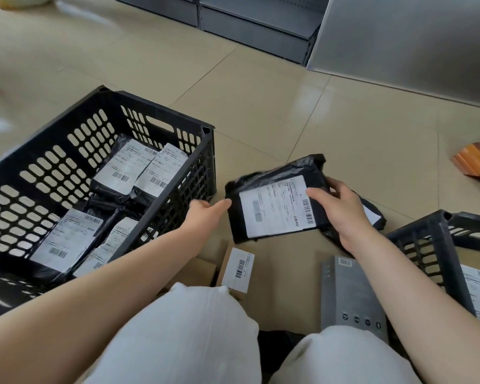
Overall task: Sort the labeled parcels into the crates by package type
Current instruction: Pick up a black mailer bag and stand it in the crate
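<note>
Pale-trousered knees [178, 336] sit nearest; at 12 o'clock the right hand [341, 209] grips a black plastic mailer with white label [275, 200], left hand [205, 214] flat-fingered touching its edge, beside the black perforated crate [161, 187] at 9 o'clock

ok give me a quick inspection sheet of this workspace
surface: beige tiled floor
job's things: black parcel held above floor; left crate holds black labeled parcels; right crate; cardboard box and grey box by the knees
clutter: orange wooden piece
grippers: right hand grips the parcel; left hand touches its edge
cables: nothing seen
surroundings: grey metal shelving
</note>
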{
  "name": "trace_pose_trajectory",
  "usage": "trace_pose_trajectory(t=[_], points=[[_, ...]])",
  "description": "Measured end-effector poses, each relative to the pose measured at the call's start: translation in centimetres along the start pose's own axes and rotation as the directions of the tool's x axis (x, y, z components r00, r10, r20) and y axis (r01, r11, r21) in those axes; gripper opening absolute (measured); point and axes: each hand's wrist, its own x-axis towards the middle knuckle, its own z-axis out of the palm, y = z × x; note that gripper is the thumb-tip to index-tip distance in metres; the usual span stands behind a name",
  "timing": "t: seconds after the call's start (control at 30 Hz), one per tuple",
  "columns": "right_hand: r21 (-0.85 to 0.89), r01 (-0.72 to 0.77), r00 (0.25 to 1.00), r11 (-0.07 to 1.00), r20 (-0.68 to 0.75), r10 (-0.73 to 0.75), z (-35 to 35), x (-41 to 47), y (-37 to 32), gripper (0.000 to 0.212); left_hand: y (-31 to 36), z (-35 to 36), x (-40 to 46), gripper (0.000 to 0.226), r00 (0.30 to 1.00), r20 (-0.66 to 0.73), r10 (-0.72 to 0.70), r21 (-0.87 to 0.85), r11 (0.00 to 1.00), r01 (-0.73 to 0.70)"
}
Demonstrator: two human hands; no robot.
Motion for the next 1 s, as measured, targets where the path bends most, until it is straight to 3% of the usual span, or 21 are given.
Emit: trace_pose_trajectory(t=[0.07, 0.13, 0.23, 0.37, 0.5, 0.6, 0.73, 0.83, 1.0], points=[[-0.129, 0.026, 0.998, 0.991, 0.066, -0.018, -0.2, 0.1, -0.4, 0.043, 0.2, -0.4, -0.2, 0.053, 0.984, 0.046, 0.17, 0.111, 0.979, -0.174], [-0.283, 0.081, 0.987, 0.956, 0.154, -0.038, 0.1, 0.0, -0.5, 0.042, 0.4, -0.7, -0.3, 0.061, 0.943, 0.194, 0.27, 0.189, 0.933, -0.306], [-0.351, 0.12, 0.966, 0.929, 0.259, -0.027, 0.9, -0.4, -1.0, 0.036, 0.4, -1.0, -0.5, 0.073, 0.873, 0.438, 0.215, 0.356, 0.85, -0.388], [-0.268, 0.08, 0.941, 0.96, 0.337, 0.016, 1.3, -0.4, -1.2, 0.026, -0.3, -1.4, -0.4, 0.074, 0.824, 0.567, -0.006, 0.404, 0.873, -0.271], [-0.191, 0.028, 0.932, 0.981, 0.361, 0.044, 1.1, -0.1, -1.3, 0.022, -0.3, -2.1, -0.8, 0.061, 0.772, 0.634, -0.051, 0.259, 0.954, -0.15], [-0.132, 0.0, 0.946, 0.991, 0.32, 0.042, 1.1, 0.1, -1.4, 0.02, -0.1, -2.3, -1.2, 0.048, 0.78, 0.625, -0.009, 0.179, 0.975, -0.132], [-0.103, 0.014, 0.971, 0.995, 0.238, 0.01, 1.6, 0.4, -1.7, 0.022, 0.0, -1.8, -1.0, 0.033, 0.859, 0.502, 0.104, 0.059, 0.986, -0.154], [-0.115, 0.035, 0.982, 0.993, 0.191, -0.012, 2.2, 0.7, -2.0, 0.021, 0.1, -1.5, -1.2, 0.029, 0.879, 0.448, 0.163, 0.0, 0.983, -0.182], [-0.194, 0.1, 0.989, 0.976, 0.125, -0.077, 3.4, 0.9, -2.9, 0.051, 1.0, -2.1, -1.6, 0.03, 0.921, 0.343, 0.185, -0.041, 0.982, -0.182]])
